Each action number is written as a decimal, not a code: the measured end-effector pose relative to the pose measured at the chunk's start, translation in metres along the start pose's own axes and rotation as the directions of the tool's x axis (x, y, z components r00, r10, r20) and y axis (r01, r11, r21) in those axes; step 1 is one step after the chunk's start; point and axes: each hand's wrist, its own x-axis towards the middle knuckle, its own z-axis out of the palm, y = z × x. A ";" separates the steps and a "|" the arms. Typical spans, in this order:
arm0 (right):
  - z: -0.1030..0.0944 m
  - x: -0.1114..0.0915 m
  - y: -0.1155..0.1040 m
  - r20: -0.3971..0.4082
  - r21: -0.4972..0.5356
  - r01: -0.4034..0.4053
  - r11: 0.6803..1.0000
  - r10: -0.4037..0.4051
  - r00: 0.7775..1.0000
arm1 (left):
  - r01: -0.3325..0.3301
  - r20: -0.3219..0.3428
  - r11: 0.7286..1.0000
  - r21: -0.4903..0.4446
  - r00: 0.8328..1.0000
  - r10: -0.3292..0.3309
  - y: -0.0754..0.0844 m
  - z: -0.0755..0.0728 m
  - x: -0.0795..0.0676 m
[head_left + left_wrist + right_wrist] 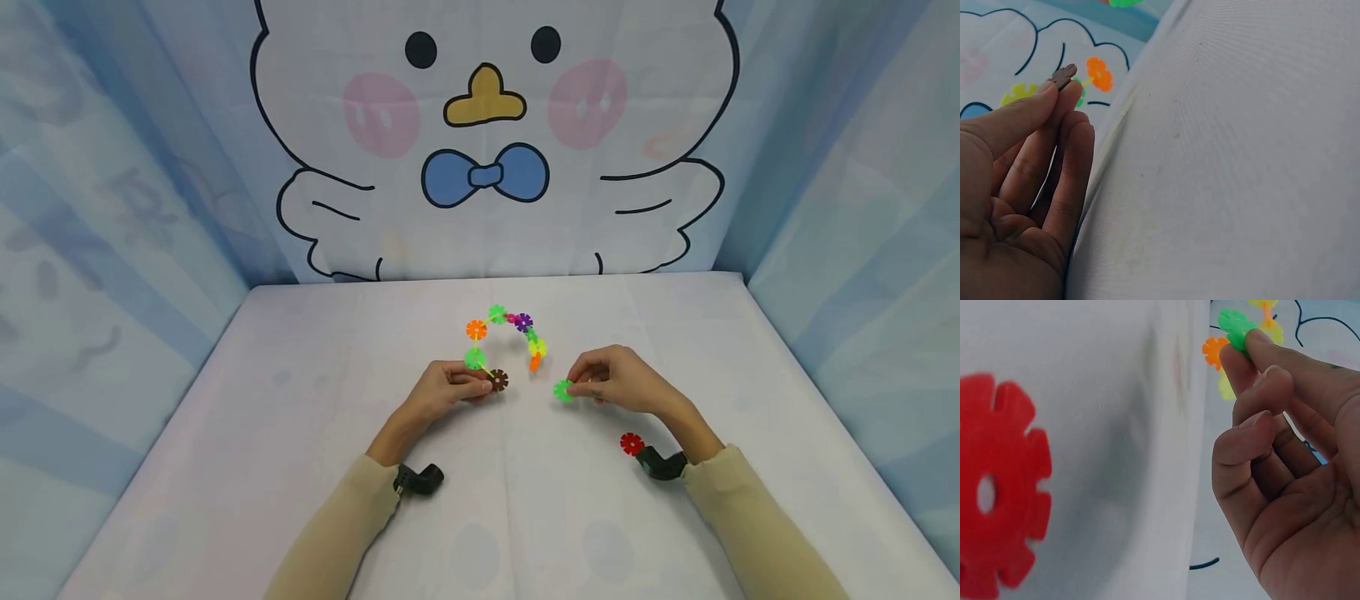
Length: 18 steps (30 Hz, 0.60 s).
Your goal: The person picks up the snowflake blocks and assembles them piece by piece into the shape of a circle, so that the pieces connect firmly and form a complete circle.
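My left hand [448, 388] pinches a brown snowflake disc [498, 381] between thumb and index finger; in the left wrist view the brown disc [1064, 76] is seen edge-on. That disc ends a curved chain of linked notched discs, with a green disc [475, 358], an orange disc [476, 330] and a purple disc [523, 322] along it. An orange disc [536, 362] forms the chain's other end. My right hand [621, 380] pinches a separate green snowflake disc [563, 391], apart from the chain; the green disc [1235, 326] shows at the fingertips in the right wrist view.
A loose red snowflake disc [632, 444] lies on the white-covered table [300, 500] beside the right wrist's black camera [662, 463]. Another black camera [422, 479] is on the left wrist. Behind the table hangs a curtain [487, 242] with a cartoon print.
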 end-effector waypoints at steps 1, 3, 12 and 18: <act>0.002 0.002 -0.001 -0.002 0.000 0.008 1.000 -0.008 1.000 | 0.000 0.000 1.000 -0.001 1.000 0.000 0.000 0.000 0.000; 0.006 0.006 -0.004 -0.006 0.002 0.024 1.000 -0.024 1.000 | 0.000 0.003 1.000 -0.001 1.000 0.000 -0.001 0.000 0.000; 0.020 0.024 -0.018 -0.047 0.013 0.064 0.998 -0.063 0.997 | 0.007 0.000 1.000 -0.004 1.000 -0.007 -0.001 0.000 -0.001; 0.029 0.031 -0.025 -0.067 0.011 0.065 0.998 -0.064 0.996 | 0.007 0.002 1.000 -0.016 1.000 -0.007 0.000 0.001 0.001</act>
